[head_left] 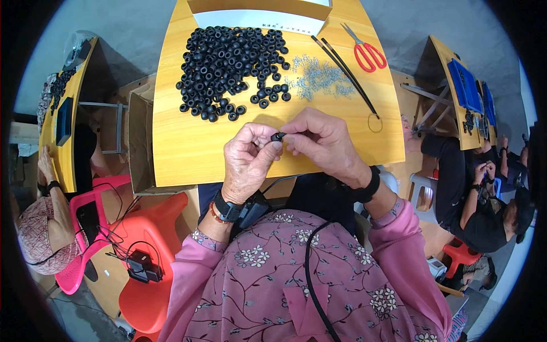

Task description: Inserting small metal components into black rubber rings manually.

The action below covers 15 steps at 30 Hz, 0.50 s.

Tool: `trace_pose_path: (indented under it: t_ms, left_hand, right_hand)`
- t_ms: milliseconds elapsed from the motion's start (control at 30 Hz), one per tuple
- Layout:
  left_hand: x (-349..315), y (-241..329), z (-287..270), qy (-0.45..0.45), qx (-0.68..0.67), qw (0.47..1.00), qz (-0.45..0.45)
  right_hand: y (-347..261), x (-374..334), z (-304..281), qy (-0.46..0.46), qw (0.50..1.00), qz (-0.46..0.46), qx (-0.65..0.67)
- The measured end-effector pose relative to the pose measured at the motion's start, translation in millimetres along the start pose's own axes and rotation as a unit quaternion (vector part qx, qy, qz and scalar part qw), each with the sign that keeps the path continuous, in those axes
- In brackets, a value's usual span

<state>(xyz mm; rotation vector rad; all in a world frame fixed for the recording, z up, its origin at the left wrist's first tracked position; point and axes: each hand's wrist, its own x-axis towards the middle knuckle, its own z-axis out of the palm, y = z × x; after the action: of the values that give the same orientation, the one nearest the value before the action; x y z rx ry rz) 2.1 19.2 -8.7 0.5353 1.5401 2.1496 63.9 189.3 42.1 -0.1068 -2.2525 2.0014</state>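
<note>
Close to the table's near edge, both of my hands meet in front of me. My left hand (245, 162) pinches a small black ring-shaped piece (277, 137) between thumb and fingers. On the piece's right side, the thumb and forefinger of my right hand (330, 143) are pressed together at a small dark tip; what they grip is too small to make out. Beyond my hands lies a heap of similar round black pieces (228, 65) with holes in them. Right of the heap, many tiny clear pieces (322, 78) are scattered.
Two thin black rods (350, 77), one ending in a loop, lie right of the clear pieces. Red-handled scissors (369, 56) rest at the far right; a white box (256, 21) stands at the back. Red chair (145, 228) at left; other people sit at side tables.
</note>
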Motion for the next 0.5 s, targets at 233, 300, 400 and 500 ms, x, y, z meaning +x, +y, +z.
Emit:
trace_pose_path:
  t_ms: [233, 300, 400, 500]
  left_hand:
    - [-1, -2, -4, -0.01, 0.022, 1.0, -0.001]
    - [-1, -2, -2, 0.002, 0.014, 1.0, -0.003]
    - [-2, -2, -1, 0.011, -0.003, 1.0, 0.001]
    - [-5, -4, 1, 0.015, -0.009, 1.0, 0.009]
  right_hand:
    - [-7, 2, -2, -0.012, 0.97, -0.118, -0.211]
    - [-8, 2, -1, -0.008, 0.952, -0.153, -0.265]
    - [-11, 3, 1, -0.011, 0.945, -0.17, -0.279]
    - [-12, 1, 2, -0.026, 0.945, -0.174, -0.277]
